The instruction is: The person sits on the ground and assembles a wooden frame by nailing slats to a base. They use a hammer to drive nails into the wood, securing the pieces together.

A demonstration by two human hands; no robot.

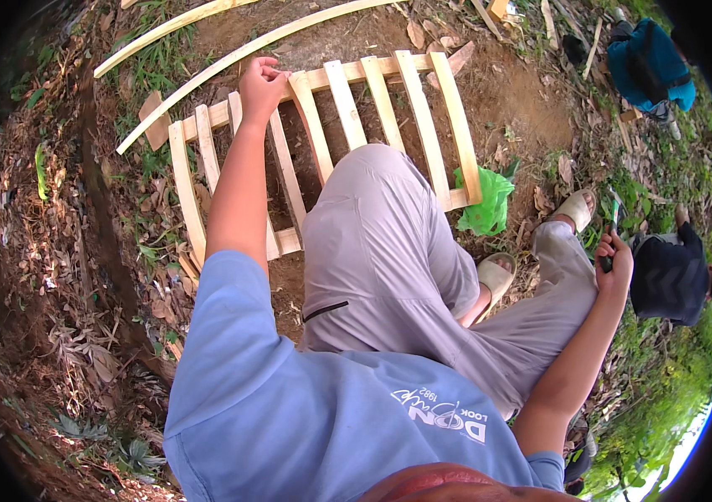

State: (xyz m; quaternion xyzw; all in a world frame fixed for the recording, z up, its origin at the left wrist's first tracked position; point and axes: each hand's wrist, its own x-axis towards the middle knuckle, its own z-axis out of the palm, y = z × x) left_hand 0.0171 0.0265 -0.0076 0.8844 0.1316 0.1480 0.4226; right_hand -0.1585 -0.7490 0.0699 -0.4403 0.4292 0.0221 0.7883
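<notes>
A slatted frame of pale wood [343, 100] lies on the ground before my knees, its several slats running across two long rails. At its far rail, my left hand [264, 88] has its fingers closed in a pinch beside the top of a middle slat. Whatever they pinch is too small to make out. Out to the right, my right hand [615, 258] is wrapped round the dark grip of a hammer [614, 216], held up beside my right leg and away from the frame.
Two long thin wood strips [230, 60] lie beyond the frame. A green plastic bag [488, 205] rests at its right end, near my sandals [496, 276]. Other people, one in a teal top [650, 65] and one in dark clothes [667, 276], are at the right. Leaves and grass cover the soil.
</notes>
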